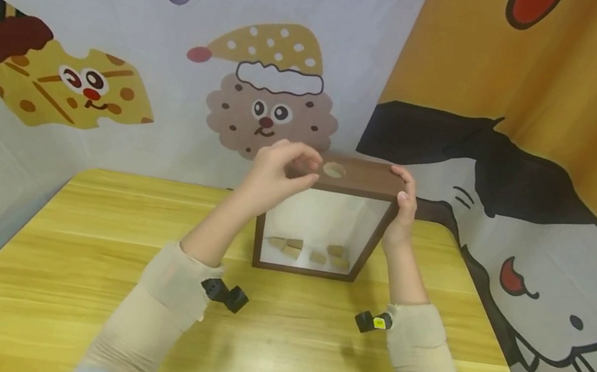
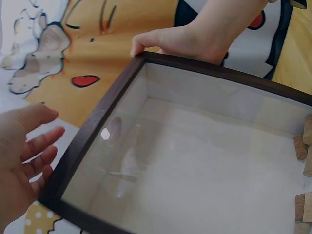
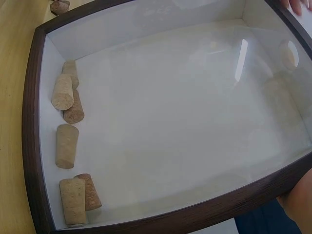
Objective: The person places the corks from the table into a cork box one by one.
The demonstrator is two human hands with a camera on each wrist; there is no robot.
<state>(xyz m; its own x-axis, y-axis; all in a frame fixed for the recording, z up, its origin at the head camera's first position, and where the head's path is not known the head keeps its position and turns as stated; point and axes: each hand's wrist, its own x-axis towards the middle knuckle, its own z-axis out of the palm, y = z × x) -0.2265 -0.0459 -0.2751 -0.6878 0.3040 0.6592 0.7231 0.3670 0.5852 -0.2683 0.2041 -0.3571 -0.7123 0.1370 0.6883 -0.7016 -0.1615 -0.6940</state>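
Note:
A dark brown wooden box frame (image 1: 303,271) with a clear front stands upright on the table, a round hole (image 1: 333,169) in its top side. Several corks (image 3: 67,146) lie along the bottom inside it. My right hand (image 1: 402,216) grips the box's upper right corner, thumb at the front edge and a finger over the top. At the upper left, my left hand (image 1: 277,172) is held beside the hole, its fingers loosely bent and apart from the thumb, with nothing between them. In the left wrist view its fingertips (image 2: 48,153) are right by the frame's top edge.
The light wood table (image 1: 81,281) extends around the box, a patterned cloth (image 1: 170,105) hanging behind it. Small brown pieces (image 3: 59,7) lie on the table beyond the box. Black wrist cameras (image 1: 225,295) sit on both cuffs.

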